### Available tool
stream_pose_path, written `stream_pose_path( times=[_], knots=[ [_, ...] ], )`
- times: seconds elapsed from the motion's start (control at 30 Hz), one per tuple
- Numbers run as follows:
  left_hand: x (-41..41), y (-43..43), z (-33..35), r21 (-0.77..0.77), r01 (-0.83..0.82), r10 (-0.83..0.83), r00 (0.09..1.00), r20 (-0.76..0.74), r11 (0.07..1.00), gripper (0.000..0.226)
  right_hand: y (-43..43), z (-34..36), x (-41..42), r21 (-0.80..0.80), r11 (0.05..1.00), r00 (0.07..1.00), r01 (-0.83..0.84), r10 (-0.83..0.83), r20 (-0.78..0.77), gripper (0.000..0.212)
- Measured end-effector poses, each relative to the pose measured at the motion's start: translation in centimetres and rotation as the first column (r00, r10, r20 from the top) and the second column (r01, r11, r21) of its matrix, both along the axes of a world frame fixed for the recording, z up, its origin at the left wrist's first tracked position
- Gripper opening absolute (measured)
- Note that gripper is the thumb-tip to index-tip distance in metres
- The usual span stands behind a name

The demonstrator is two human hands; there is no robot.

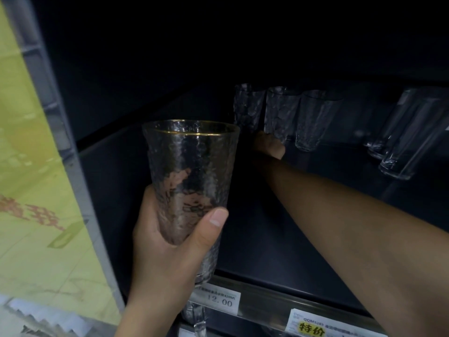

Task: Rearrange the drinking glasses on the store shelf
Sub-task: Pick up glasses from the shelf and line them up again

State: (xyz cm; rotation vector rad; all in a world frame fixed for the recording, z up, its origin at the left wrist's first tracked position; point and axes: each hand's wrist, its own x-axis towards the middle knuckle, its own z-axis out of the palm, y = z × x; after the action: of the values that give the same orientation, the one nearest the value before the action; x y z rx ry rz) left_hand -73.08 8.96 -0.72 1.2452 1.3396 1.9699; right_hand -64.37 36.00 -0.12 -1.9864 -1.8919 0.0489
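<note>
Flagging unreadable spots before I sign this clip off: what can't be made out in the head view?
All head view.
Right hand: grip lost in shelf darkness behind the back-row glasses.
Special-price label: cut off by the bottom edge.
Lower-shelf glass: mostly hidden by the shelf rail and the left hand holding the gold-rimmed glass.

We found open room over the front and left of the shelf [243, 239]; a row of textured glasses [281, 113] blocked the rear, taller smooth glasses [408, 132] the right side.
</note>
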Motion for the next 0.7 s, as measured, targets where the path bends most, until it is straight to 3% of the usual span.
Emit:
stream_pose_path(
  times=[0.23, 0.5, 0.7],
  knots=[
    [-0.1, -0.1, -0.1, 0.003, 0.018, -0.018, 1.0, -0.009, 1.0, 0.045, -0.3, 0.2, 0.1, -0.014, 1.0, 1.0, -0.005, 0.005, -0.002, 0.028],
    [-0.1, -0.3, 0.1, -0.024, 0.048, -0.048, 0.999, -0.013, 0.999, 0.048, -1.6, 0.6, 0.8, -0.006, 0.999, 0.994, -0.035, 0.035, -0.104, 0.029],
    [0.2, -0.3, 0.6, -0.039, 0.068, -0.068, 0.998, -0.003, 0.997, 0.044, -5.5, 0.5, 3.7, 0.028, 0.966, 0.916, -0.259, 0.254, -0.309, 0.033]
  ],
)
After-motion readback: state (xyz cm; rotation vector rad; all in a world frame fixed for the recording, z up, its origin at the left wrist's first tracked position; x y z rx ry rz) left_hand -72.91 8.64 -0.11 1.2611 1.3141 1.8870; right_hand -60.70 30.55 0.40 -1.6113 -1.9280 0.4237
